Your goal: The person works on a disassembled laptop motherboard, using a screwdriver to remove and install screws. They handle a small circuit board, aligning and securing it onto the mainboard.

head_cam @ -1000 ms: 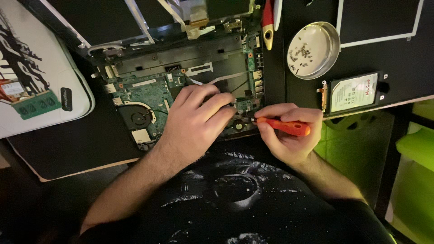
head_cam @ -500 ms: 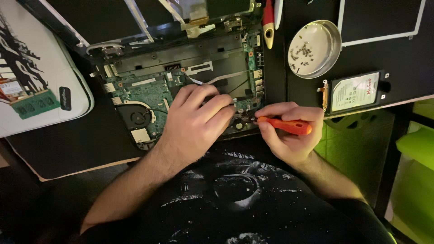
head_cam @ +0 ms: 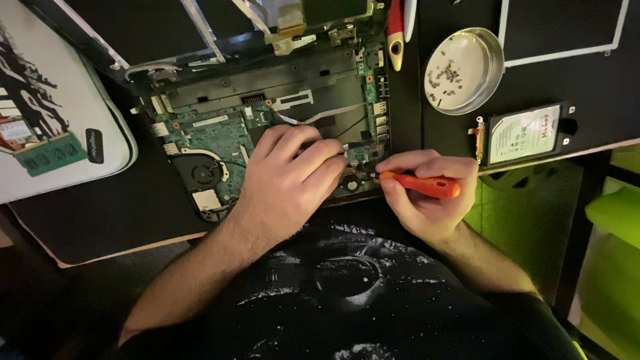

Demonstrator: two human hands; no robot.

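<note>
Lying almost level across the near edge of the opened laptop, a slim screwdriver with a smooth orange plastic handle (head_cam: 421, 185) is pointing leftward, its long axis running right to left with the butt slightly lower at the right. Its short dark metal shaft is meeting the lower right corner of the green printed circuit board (head_cam: 220, 137), close to a small round fitting. The right hand (head_cam: 427, 197) is closing around the handle, fingers wrapping over the top and thumb pressing from the side, so the grip is firmly shut on the tool. The left hand (head_cam: 290, 180) is resting palm down on the board, its fingers curling toward the tool tip; whether it is pinching anything beneath the fingertips cannot be told.

The board is lying inside the black plastic laptop chassis (head_cam: 313, 77), matt and angular, with a round black cooling fan (head_cam: 200, 172) sitting at its left. A flat pale ribbon cable (head_cam: 320, 113) is crossing the upper part. Right of the chassis, a shallow round metal dish (head_cam: 490, 50) is holding many tiny dark screws. Just below it, a rectangular hard drive in a black bracket (head_cam: 527, 133) is lying on the dark table. Far left, a green memory module (head_cam: 50, 155) is resting on a white padded sleeve with a black tree print (head_cam: 40, 80).
</note>
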